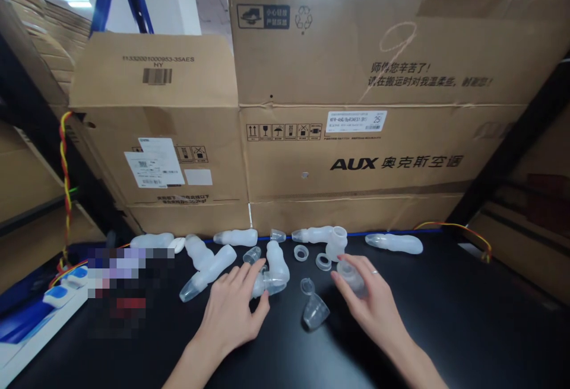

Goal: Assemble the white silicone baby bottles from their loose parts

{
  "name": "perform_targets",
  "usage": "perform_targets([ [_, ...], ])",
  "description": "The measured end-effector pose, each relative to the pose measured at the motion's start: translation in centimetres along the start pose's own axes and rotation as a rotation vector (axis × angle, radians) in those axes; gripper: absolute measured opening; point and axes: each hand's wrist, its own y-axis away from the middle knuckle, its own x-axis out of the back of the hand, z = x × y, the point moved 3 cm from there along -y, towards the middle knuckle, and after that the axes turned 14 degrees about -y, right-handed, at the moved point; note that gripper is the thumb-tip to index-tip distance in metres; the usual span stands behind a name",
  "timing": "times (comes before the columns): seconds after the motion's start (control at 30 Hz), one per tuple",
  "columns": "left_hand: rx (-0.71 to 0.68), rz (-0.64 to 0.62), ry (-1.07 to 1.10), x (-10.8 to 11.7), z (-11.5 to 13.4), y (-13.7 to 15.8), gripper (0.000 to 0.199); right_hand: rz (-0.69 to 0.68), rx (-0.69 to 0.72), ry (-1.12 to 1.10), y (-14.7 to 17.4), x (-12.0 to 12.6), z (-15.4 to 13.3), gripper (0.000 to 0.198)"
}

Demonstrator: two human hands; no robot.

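My left hand [236, 303] has its thumb and fingers curled around a translucent squeeze bottle [272, 284] that lies on the black table. Another white squeeze bottle [276, 261] leans close behind it, beside a small clear cap [252, 255]. My right hand [371, 300] grips a frosted white bottle [350, 276], partly hidden by the fingers. Near that hand are an open-necked bottle [337, 242] and a translucent ring [323, 262]. Between my hands lie a clear cone-shaped cap [316, 313] and a small clear disc [307, 285].
Several capped bottles, such as one at the right [394, 243] and one at the left [207, 273], lie along the back. A cardboard wall [289, 169] closes off the rear. A white power strip [48, 323] and a blurred patch [118, 294] are at left.
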Motion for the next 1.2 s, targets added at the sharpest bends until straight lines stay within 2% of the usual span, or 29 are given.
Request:
perform_targets([
  [0.1,0.021,-0.034,-0.013,-0.8,-0.1,0.1,0.050,0.121,0.022,-0.061,0.0,0.4,0.0,0.028],
  [0.2,0.058,-0.077,-0.011,-1.3,-0.4,0.3,0.070,0.129,-0.001,-0.070,0.0,0.4,0.3,0.027],
  [0.27,0.089,-0.071,0.040,-1.1,-0.6,0.3,0.071,0.159,-0.002,-0.092,0.0,0.6,0.7,0.030],
  [0.33,0.119,-0.070,0.170,-0.5,-0.9,0.1,0.053,0.178,0.014,-0.103,0.0,0.9,1.0,0.031],
  [0.43,0.157,-0.073,0.480,0.2,-1.0,-0.2,0.031,0.146,0.084,-0.046,-0.2,1.4,1.1,0.020],
  [0.57,0.230,-0.032,0.851,-0.4,-0.9,-0.2,0.034,0.101,0.190,0.131,-1.2,2.0,0.5,0.015],
  [0.67,0.258,0.023,0.984,-1.8,-0.8,0.4,0.041,0.075,0.244,0.296,-2.3,1.4,-0.3,0.018],
  [0.8,0.184,0.177,0.841,-1.9,-0.9,0.8,0.044,0.067,0.215,0.441,-3.9,-0.5,-1.3,0.020],
  [0.93,0.132,0.423,0.574,0.6,-1.1,-0.5,0.049,0.073,0.199,0.495,-5.0,-2.3,-1.9,0.019],
  [1.0,0.090,0.502,0.450,2.0,-0.7,-1.6,0.041,0.088,0.214,0.479,-5.3,-2.8,-1.9,0.020],
  [1.1,-0.025,0.473,0.242,2.8,0.4,-3.3,0.013,0.125,0.232,0.449,-5.6,-3.4,-1.5,0.023],
  [1.2,-0.055,0.440,0.146,2.3,0.9,-4.3,0.032,0.151,0.247,0.423,-5.9,-4.1,-0.9,0.028],
])
